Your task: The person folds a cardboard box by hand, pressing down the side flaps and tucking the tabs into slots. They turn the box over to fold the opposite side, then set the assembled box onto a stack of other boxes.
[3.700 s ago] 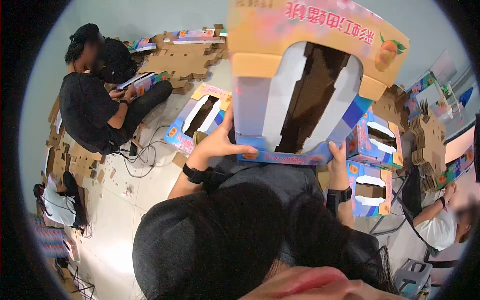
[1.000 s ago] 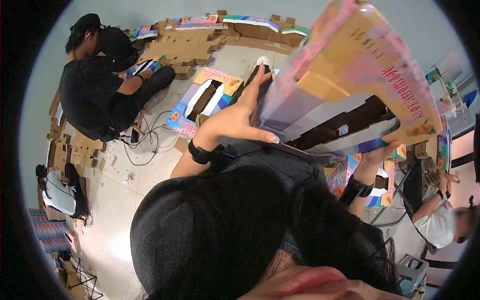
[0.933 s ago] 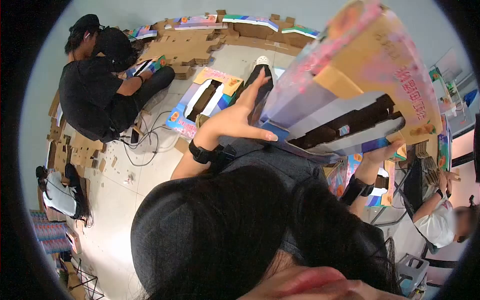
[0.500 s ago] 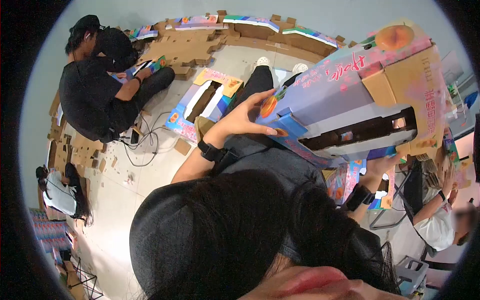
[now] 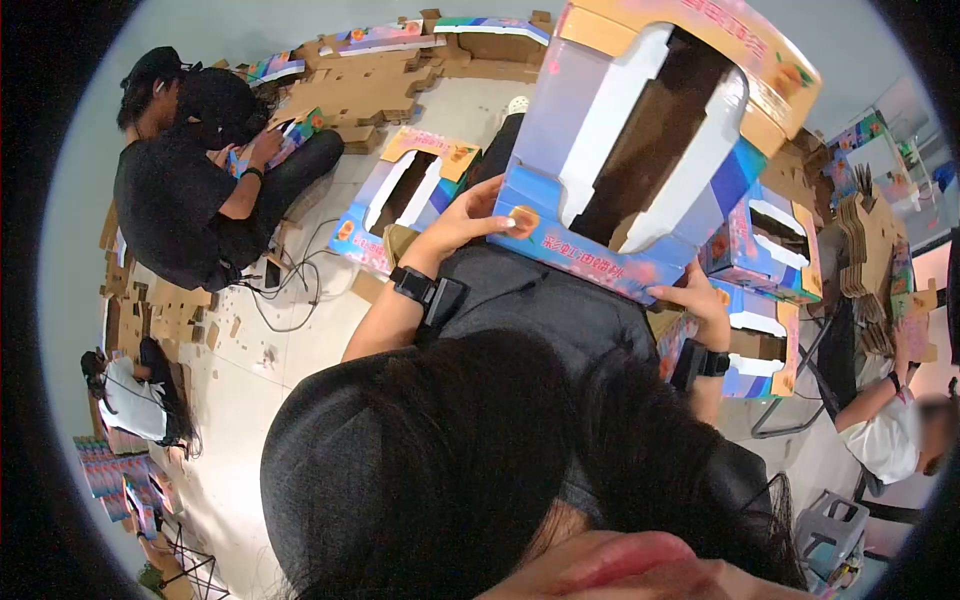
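A printed cardboard fruit box (image 5: 612, 135) in purple, blue and orange is raised in front of my chest, its long cut-out opening facing me. My left hand (image 5: 462, 225) grips the lower left corner, thumb on the printed face and the other fingers partly hidden behind. At the lower right corner, my right hand (image 5: 700, 302) holds the edge with its thumb on the front. White flaps line the opening, and the inside looks brown. Left of my leg stands a similar box (image 5: 350, 228). Two more boxes, an upper one (image 5: 738, 255) and a lower one (image 5: 745, 378), stand behind my right hand.
A person in black (image 5: 175, 200) sits on the floor at left, handling a printed box. Another person (image 5: 135, 400) is farther down. At right, a person's arm (image 5: 865, 405) is near stacked cardboard (image 5: 865, 245). Flat cardboard (image 5: 350, 90) and cables (image 5: 300, 290) lie on the floor.
The box has turned from a sideways tilt to more upright, its opening now toward me. My right hand has moved left and up to its lower corner. Boxes behind it have come into view.
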### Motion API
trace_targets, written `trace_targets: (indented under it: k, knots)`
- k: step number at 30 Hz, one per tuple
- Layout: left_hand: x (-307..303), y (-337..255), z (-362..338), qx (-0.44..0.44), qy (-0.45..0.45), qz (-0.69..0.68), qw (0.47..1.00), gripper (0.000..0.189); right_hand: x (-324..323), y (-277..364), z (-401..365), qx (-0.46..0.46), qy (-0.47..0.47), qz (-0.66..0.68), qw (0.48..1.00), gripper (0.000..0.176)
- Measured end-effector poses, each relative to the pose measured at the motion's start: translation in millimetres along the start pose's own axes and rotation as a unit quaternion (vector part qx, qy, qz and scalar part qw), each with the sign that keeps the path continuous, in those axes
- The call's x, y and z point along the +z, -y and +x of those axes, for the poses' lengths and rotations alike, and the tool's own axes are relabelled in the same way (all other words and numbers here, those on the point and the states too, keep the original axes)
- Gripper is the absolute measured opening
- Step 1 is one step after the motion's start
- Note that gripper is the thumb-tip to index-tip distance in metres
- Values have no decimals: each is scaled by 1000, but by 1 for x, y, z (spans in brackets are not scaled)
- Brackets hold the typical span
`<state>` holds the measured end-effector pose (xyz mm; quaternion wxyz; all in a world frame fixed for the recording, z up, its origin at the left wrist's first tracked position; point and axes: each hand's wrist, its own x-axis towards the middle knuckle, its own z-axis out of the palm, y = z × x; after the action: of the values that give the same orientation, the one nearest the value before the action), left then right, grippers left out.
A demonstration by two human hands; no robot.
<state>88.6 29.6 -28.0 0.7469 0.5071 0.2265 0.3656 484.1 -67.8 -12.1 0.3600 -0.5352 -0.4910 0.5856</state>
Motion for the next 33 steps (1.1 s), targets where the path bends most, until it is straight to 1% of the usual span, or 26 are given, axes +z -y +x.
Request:
trace_targets:
  k: [1, 3, 5, 8, 11, 14, 15, 17, 20, 23, 26, 27, 29, 32, 33]
  knots:
    - [-1, 0, 0, 4, -10, 18, 1000, 82, -2, -1, 5, -17, 13, 2, 1000, 100]
    - [-6, 1, -1, 14, -29, 54, 998, 84, 2, 9, 4, 10, 23, 2, 1000, 104]
    - [-11, 5, 1, 20, -27, 77, 997, 85, 1, 11, 3, 34, 28, -10, 999, 106]
    - [-13, 9, 0, 25, -22, 90, 995, 87, 8, -3, -1, 3, 25, -1, 1000, 93]
    - [-10, 7, -1, 24, -24, 93, 995, 87, 20, -1, 1, -6, 107, -61, 992, 74]
    - [-7, 6, -2, 24, -39, 79, 996, 86, 25, 1, 3, -16, 108, -55, 993, 64]
    - [-6, 7, -2, 24, -45, 72, 996, 85, 21, -3, 5, -16, 115, -16, 993, 62]
    - [-9, 8, -1, 7, -27, 49, 998, 85, 11, -15, 11, -13, 128, 62, 990, 59]
    - [-11, 7, 0, -3, -15, 48, 999, 85, 9, -25, 14, -34, 58, 62, 996, 65]
    - [-12, 8, -2, 4, -17, 70, 997, 85, 14, -25, 16, -28, 6, 50, 998, 71]
    - [-16, 11, -4, 31, -9, 98, 995, 87, 14, -26, 5, -58, -7, 145, 988, 72]
    - [-15, 10, -5, 42, -4, 108, 993, 87, 16, -18, 1, -57, 3, 134, 989, 72]
    - [-6, 2, -7, 30, 15, 73, 997, 89, 17, 0, -10, -54, 22, 111, 992, 72]
    - [-5, -1, -8, 18, 28, 59, 998, 92, 15, 12, -11, -6, 57, 25, 998, 71]
    - [-5, 0, -7, 15, 29, 60, 998, 93, 16, 13, -10, 10, 51, 4, 999, 70]
